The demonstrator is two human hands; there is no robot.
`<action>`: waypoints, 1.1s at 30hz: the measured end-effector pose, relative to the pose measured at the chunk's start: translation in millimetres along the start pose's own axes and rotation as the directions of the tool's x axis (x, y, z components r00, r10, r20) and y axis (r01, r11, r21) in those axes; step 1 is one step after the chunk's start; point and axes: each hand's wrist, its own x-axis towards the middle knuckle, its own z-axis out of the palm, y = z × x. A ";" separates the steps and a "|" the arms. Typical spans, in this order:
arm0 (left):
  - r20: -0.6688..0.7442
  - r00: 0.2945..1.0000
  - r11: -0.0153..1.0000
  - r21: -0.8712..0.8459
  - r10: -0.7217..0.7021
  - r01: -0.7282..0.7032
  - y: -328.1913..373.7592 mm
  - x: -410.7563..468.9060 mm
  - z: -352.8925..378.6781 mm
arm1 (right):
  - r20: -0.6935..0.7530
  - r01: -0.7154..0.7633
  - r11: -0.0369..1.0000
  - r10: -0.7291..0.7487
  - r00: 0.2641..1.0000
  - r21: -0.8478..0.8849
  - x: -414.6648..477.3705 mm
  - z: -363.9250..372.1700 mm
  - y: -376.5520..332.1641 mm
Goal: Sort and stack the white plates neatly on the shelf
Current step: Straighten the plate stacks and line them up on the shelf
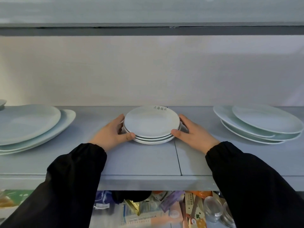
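Observation:
A stack of three small round white plates [151, 124] sits in the middle of the grey shelf [141, 160]; the top plate has dark lettering at its far rim. My left hand [113, 132] grips the stack's left edge, thumb at the front, fingers curled round the side. My right hand [194, 130] grips the right edge the same way. Both arms wear black sleeves.
Larger pale oval plates are stacked at the left [31, 127] and more at the right [261, 122] of the shelf. A shelf board [151, 31] runs overhead. Packets and clear jars [213, 209] fill the shelf below.

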 end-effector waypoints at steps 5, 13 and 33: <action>-0.005 0.999 0.998 0.032 0.048 -0.048 -9.0 2.6 -1.9 | 0.026 0.004 1.000 -0.004 1.000 0.007 -0.3 -0.4 -0.1; -0.028 0.998 0.991 0.124 0.058 -0.054 -6.7 3.9 2.5 | 0.025 -0.007 1.000 0.008 1.000 -0.018 -0.8 0.2 0.1; -0.065 0.998 0.988 0.153 0.027 -0.017 -7.2 0.4 -0.2 | 0.069 -0.024 0.999 0.021 0.997 0.042 -6.6 -7.8 -1.2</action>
